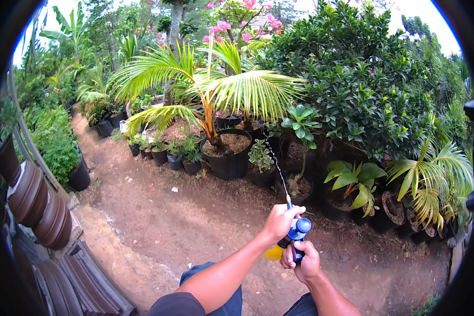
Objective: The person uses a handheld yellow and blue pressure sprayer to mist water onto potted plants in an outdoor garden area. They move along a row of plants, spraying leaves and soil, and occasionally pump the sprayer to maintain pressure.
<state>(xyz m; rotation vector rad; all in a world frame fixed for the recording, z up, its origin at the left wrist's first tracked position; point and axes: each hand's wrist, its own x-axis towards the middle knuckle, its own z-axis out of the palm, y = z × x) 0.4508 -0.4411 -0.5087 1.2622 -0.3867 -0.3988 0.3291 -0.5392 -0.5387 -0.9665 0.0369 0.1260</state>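
Observation:
A pump pressure sprayer with a yellow tank (274, 252) and a blue pump head (302, 225) is between my two hands at the lower middle. My left hand (277, 223) grips the sprayer's blue nozzle tube near its brass tip (288, 198). My right hand (305, 260) is closed around the dark blue handle, thumb on top. A thin jet of water (275, 160) runs from the tip up towards the pots behind. Close to the jet stand a variegated potted plant (260, 156) and a thick-stemmed potted plant (301, 122). The lower tank is partly hidden by my arm.
A young coconut palm (209, 114) grows in a large black pot (229, 162) beside a row of small potted plants (181, 152). Potted palms (426, 170) line the right, beneath a dense leafy bush (355, 79). Stacked brown roof tiles (39, 205) lie left of the dirt path (142, 221).

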